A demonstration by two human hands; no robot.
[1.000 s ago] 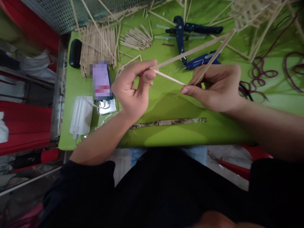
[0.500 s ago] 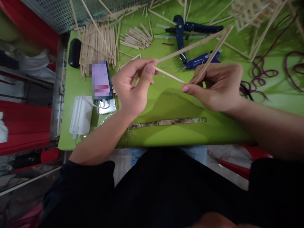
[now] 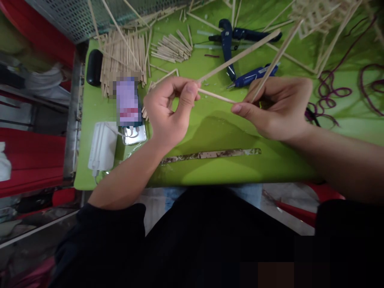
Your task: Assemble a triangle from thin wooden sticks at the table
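Observation:
My left hand (image 3: 169, 108) pinches one corner of a thin wooden stick frame between thumb and fingers. From that corner a short stick (image 3: 216, 96) runs across to my right hand (image 3: 277, 108), and a long stick (image 3: 238, 58) slants up to the right. The fingers of my right hand are closed on the short stick's other end and on the base of a second long stick (image 3: 277, 56). The far tips of the two long sticks stand apart. The frame is held above the green table (image 3: 216, 132).
Beyond the hands lie a blue tool with a pointed metal tip (image 3: 255, 77) and a dark blue hand tool (image 3: 226, 44). Sticks (image 3: 123, 52) are heaped at the back left, near a phone (image 3: 127, 100) and white power bank (image 3: 102, 146). Purple string (image 3: 333, 94) and a stick structure (image 3: 318, 16) are right; a stained strip (image 3: 213, 154) lies in front.
The far tips of the two long sticks, close together or crossing before, have spread apart. Both hands have shifted slightly right, keeping their grip.

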